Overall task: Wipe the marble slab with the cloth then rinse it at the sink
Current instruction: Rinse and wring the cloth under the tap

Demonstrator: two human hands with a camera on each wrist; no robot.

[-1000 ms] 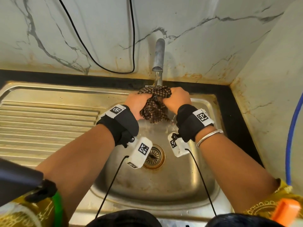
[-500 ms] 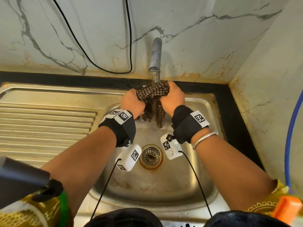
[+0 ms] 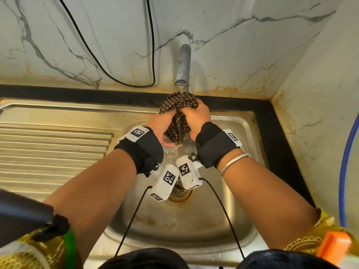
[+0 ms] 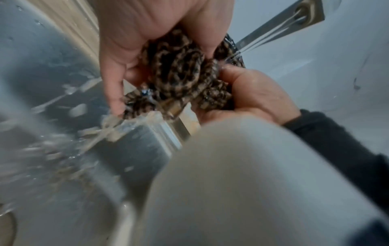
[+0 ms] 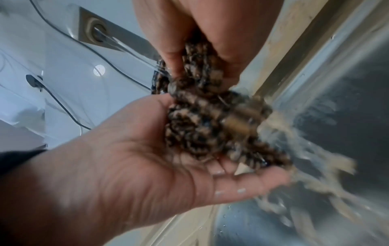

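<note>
Nearest the camera, the person's two forearms reached out over the steel sink [image 3: 223, 226], each wrist wrapped in a black strap carrying a white tagged camera block. Below the wrists, at the bottom of the basin, lay the round drain [image 3: 180, 193], partly hidden by those blocks.

Just beyond the drain, above the far half of the basin, the left hand [image 3: 162, 126] and the right hand [image 3: 196, 117] pressed together around the brown checked cloth [image 3: 177, 126]. The left hand's fingers were curled round the cloth's lower bunch, with the cloth lying across its palm [image 5: 147, 159]. The right hand gripped the upper part, its thumb and fingers closed on the wadded fabric [image 4: 254, 96]. The cloth was crumpled into a tight wad between the two palms, its top bulging above the knuckles and its tail hanging out below them. Cloudy water splashed off the cloth's lower end into the basin [image 4: 101, 131].

Directly above the cloth stood the tap [image 3: 183, 65], its spout pouring a thin stream onto the cloth's top. To the left of the basin ran the ribbed draining board [image 3: 48, 148]. Behind the tap rose the marble wall [image 3: 242, 45], stained rust-orange along its base, with a black cable [image 3: 108, 73] looping down it to the left of the tap. Far right of the sink, a blue hose [image 3: 345, 171] hung against the side wall.
</note>
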